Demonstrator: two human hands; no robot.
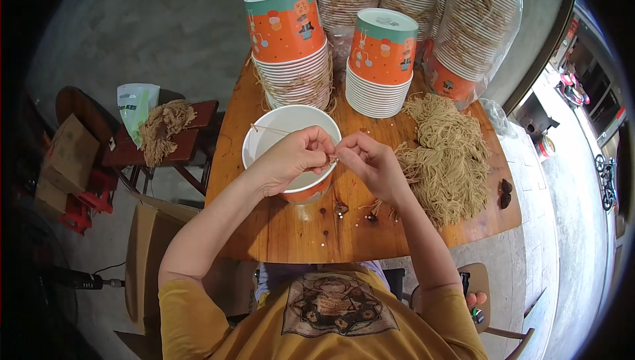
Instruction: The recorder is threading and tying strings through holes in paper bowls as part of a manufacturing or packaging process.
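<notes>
A white-lined paper bucket [261, 141] with an orange outside stands upright on the wooden table in front of me. My left hand [301, 157] reaches over its opening, thumb and fingers pinched together. A thin tan cord [270, 128] runs from that hand across the bucket to its far left rim. Against the bucket's right rim, my right hand [370, 163] meets the left one, its fingertips also closed in a pinch. Between the fingertips a small bit of cord shows at the rim; its exact form is too small to make out.
Behind the bucket stand two stacks of upturned orange buckets [284, 26] [383, 49], with more bagged stacks [473, 29] farther back. A heap of tan cords [450, 161] lies to the right, beside sunglasses [505, 193]. Small white beads dot the wooden table [278, 234]. A stool [198, 125] stands left.
</notes>
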